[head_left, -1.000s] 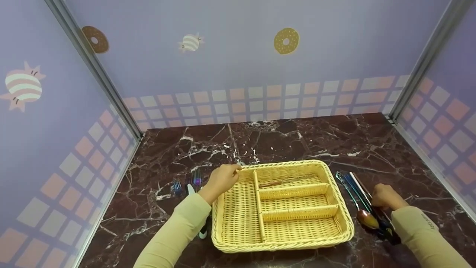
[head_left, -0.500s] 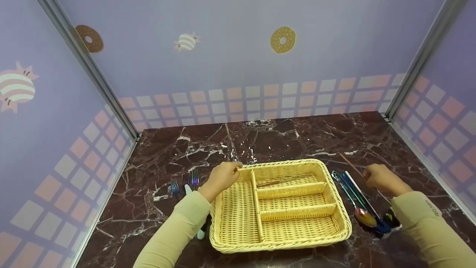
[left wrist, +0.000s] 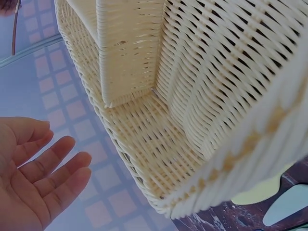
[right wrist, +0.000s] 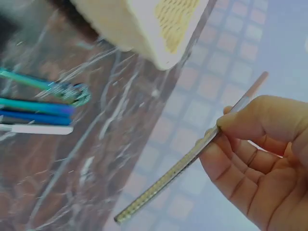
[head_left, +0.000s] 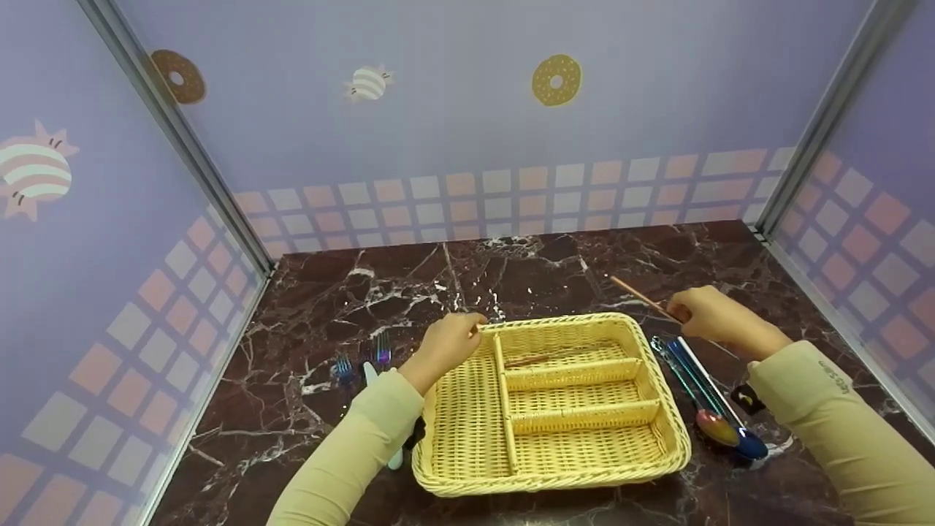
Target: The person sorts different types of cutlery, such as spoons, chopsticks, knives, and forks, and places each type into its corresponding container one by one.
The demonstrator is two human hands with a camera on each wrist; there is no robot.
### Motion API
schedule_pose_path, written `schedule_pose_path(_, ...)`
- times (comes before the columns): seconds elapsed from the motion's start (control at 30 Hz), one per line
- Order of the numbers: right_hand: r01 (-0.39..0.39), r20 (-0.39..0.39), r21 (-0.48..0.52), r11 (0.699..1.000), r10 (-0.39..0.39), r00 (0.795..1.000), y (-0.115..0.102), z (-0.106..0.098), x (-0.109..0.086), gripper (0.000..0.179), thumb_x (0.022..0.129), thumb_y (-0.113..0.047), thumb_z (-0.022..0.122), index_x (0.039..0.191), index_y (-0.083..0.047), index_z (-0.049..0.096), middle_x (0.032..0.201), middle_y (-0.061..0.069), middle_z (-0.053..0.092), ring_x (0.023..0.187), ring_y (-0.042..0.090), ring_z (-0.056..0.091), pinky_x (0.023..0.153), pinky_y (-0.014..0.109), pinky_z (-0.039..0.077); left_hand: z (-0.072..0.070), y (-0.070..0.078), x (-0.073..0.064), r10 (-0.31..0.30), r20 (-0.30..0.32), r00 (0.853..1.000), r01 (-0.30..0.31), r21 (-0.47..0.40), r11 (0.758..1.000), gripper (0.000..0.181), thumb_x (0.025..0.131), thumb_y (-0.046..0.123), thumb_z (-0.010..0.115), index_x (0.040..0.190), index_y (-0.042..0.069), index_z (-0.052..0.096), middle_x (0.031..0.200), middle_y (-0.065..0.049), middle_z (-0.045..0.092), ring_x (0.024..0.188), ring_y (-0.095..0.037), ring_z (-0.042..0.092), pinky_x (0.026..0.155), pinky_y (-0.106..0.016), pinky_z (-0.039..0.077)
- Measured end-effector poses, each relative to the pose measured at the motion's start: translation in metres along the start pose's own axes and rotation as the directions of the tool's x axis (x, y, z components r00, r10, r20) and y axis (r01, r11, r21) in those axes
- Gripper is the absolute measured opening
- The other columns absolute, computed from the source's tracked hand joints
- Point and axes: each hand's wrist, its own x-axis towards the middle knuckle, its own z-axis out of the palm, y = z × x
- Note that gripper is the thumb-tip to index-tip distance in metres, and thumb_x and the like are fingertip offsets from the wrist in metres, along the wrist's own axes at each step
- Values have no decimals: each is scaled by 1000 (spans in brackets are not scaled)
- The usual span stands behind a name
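Observation:
A chopstick point(head_left: 646, 299), coppery at one end and gold-patterned at the other, is pinched between thumb and fingers of my right hand point(head_left: 712, 315), close above the table beyond the basket's right rear corner. The right wrist view shows the chopstick point(right wrist: 168, 175) slanting past both sides of the grip. My left hand point(head_left: 444, 347) is by the rear left corner of the yellow wicker basket point(head_left: 551, 486). In the left wrist view that hand point(left wrist: 38, 178) has loosely extended fingers beside the basket wall point(left wrist: 130, 43), holding nothing. Thin sticks point(head_left: 540, 358) lie in the basket's rear right compartment.
Right of the basket lie spoons point(head_left: 717, 427) and other slim-handled utensils, one with a white handle point(head_left: 705, 372). Forks point(head_left: 383, 349) and a pale-handled utensil point(head_left: 371, 374) lie to its left. Patterned walls point(head_left: 467, 109) enclose the dark marble table point(head_left: 526, 277).
My right hand has lifted the chopstick from among the utensils on the right and carried it left and farther back. My left hand has shifted slightly right at the basket's corner.

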Motion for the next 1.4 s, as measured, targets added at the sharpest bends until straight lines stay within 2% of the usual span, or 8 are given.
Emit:
schedule_pose_path(0.2,126,21,-44,991,-125,992,-34,2,15,19,67,14,55,69,-5,54,57,-3,33,53,12,33,49,26,29,-3,17,5,9,-25,1000,-10,-59,998,28,87,10,56,115,7,61,108,-9,64,99,-23,61,84,-37,49)
schedule_pose_path(0.33,216,41,-102,971,-213,976,-58,7,25,18,66,14,57,72,-3,63,57,-1,44,53,11,37,47,25,32,-5,34,8,108,-98,989,-114,-58,992,29,87,14,59,116,7,59,108,-9,61,100,-24,58,87,-35,48)
schedule_pose_path(0.53,293,111,-141,946,-279,954,-87,17,36,30,66,18,53,86,1,68,69,8,61,57,14,48,50,26,39,0,56,12,385,-231,893,-352,171,920,17,82,13,65,97,6,66,91,-4,62,81,-18,57,74,-27,48)
schedule_pose_path(0.63,352,113,-164,922,-337,935,-96,20,38,28,64,19,54,81,0,66,68,7,59,57,14,47,50,25,38,4,64,13,446,-217,869,-395,241,887,9,81,14,65,87,8,69,84,-1,63,74,-16,57,68,-25,47)
schedule_pose_path(0.9,380,105,-225,897,-365,925,-102,24,36,26,60,19,54,68,-5,57,61,1,47,55,11,37,50,25,33,7,75,11,448,-132,884,-374,373,849,10,82,20,66,76,13,69,74,0,56,67,-15,52,60,-24,44)
schedule_pose_path(1.07,356,55,-208,911,-353,934,-97,23,33,23,65,17,56,79,1,65,72,9,58,62,18,52,56,29,46,12,76,13,449,-93,889,-375,416,828,8,79,19,68,72,13,68,74,0,57,66,-14,52,60,-22,45)
schedule_pose_path(1.27,259,-106,-131,957,-274,956,-75,9,27,22,71,13,56,90,5,65,83,14,61,74,26,58,66,38,51,23,67,22,239,31,971,-238,261,935,6,75,16,71,71,11,71,73,-3,62,69,-18,60,62,-27,50)
schedule_pose_path(1.4,251,-162,-101,963,-265,951,-55,3,23,15,74,11,58,86,6,65,74,11,60,66,19,51,58,35,45,31,62,31,97,131,987,-124,215,969,6,73,7,69,68,10,71,73,-3,67,69,-20,63,61,-30,52)
